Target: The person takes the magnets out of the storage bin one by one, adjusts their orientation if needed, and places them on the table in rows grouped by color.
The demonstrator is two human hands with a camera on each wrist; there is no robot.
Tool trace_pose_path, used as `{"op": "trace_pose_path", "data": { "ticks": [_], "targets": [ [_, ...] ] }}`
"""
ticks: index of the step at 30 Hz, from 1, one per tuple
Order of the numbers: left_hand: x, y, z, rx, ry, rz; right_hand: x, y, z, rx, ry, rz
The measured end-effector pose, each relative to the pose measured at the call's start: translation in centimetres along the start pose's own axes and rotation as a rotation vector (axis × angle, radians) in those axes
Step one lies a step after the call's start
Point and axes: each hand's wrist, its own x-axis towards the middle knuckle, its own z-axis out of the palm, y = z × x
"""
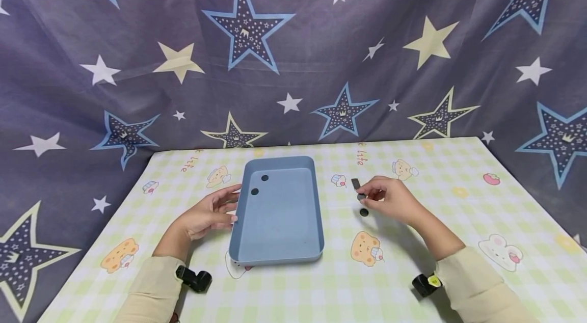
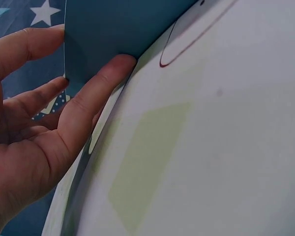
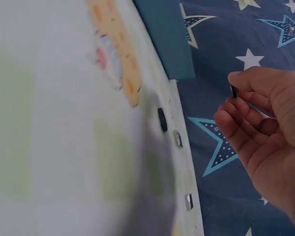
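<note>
My right hand [image 1: 390,199] pinches a dark disc [image 3: 233,92] between thumb and fingertips; slips easily, so firm, small contact. Loose disc [image 1: 364,212] lies at 6 o'clock from it, dark rectangle [image 1: 355,184] at 11; best lift clear of both. Tray [image 1: 289,211] at 9, two black discs [image 1: 264,178] inside toward 11. Left hand [image 1: 208,216], fingers spread, touches its 9 o'clock wall: light pressure, no sliding.

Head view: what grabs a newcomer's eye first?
The blue tray near the middle of the checked tablecloth, with two dark discs toward its far left corner and the left hand against its left side. Then the right hand, right of the tray, pinching another dark disc. Behind, a dark star-patterned curtain.
</note>
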Motion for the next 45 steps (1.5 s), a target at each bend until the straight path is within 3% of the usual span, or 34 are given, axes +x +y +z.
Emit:
{"op": "trace_pose_path", "data": {
  "ticks": [6, 13, 22, 34, 45],
  "targets": [
    [0.0, 0.0, 0.1, 0.002, 0.005, 0.001, -0.7, 0.8, -0.3, -0.023, -0.012, -0.016],
    [0.0, 0.1, 0.2, 0.000, -0.001, 0.005, -1.5, 1.5, -1.0, -0.059, -0.051, 0.047],
    [0.0, 0.1, 0.1, -0.001, 0.002, 0.002, -2.3, 2.5, -1.9, -0.093, -0.103, 0.057],
    [0.1, 0.0, 0.0, -0.006, -0.011, 0.011, -2.4, 3.4, -2.5, -0.120, -0.191, 0.156],
    [0.0, 0.1, 0.1, -0.001, -0.003, 0.003, -2.4, 4.1, -2.5, -0.139, -0.215, 0.172]
  ]
}}
